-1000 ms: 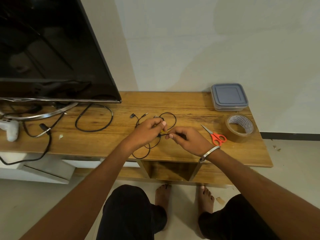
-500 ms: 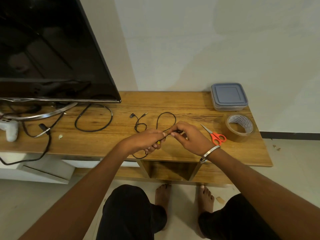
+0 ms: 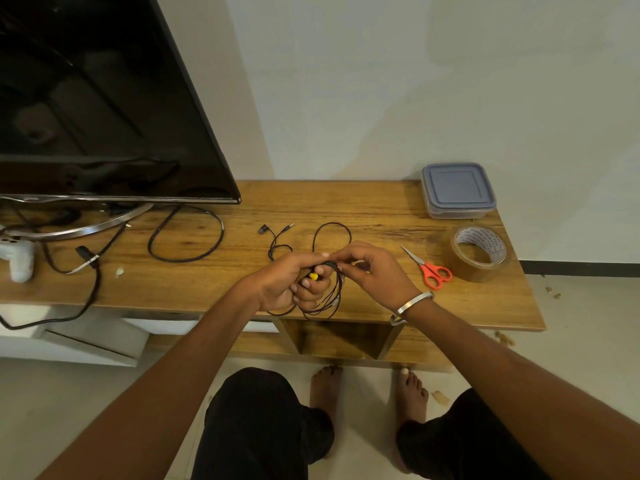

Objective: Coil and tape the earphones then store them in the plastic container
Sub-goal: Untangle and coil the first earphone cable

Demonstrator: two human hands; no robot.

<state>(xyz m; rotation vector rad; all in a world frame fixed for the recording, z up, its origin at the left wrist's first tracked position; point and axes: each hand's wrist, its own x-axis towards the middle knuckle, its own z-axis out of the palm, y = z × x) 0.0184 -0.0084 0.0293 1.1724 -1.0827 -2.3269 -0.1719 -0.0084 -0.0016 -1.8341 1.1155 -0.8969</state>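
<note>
Black wired earphones (image 3: 330, 295) with a yellow tip hang in several loops over the wooden table (image 3: 363, 209). My left hand (image 3: 294, 282) grips the looped bundle. My right hand (image 3: 372, 271) pinches the cable right beside it. A free loop, one earbud and the jack plug lie on the table behind my hands. The plastic container (image 3: 457, 190), its grey lid on, stands at the back right corner. A roll of brown tape (image 3: 479, 252) lies in front of it, with red-handled scissors (image 3: 431, 268) to its left.
A television (image 3: 104, 98) on a metal stand fills the left half of the table. Thick black cables (image 3: 187, 233) and a white game controller (image 3: 19, 258) lie by it. My feet and knees are on the floor below the table's front edge.
More cable has been gathered into loops in my left hand. Both hands have drawn together and shifted slightly toward the front edge. The loose loop on the table has shrunk.
</note>
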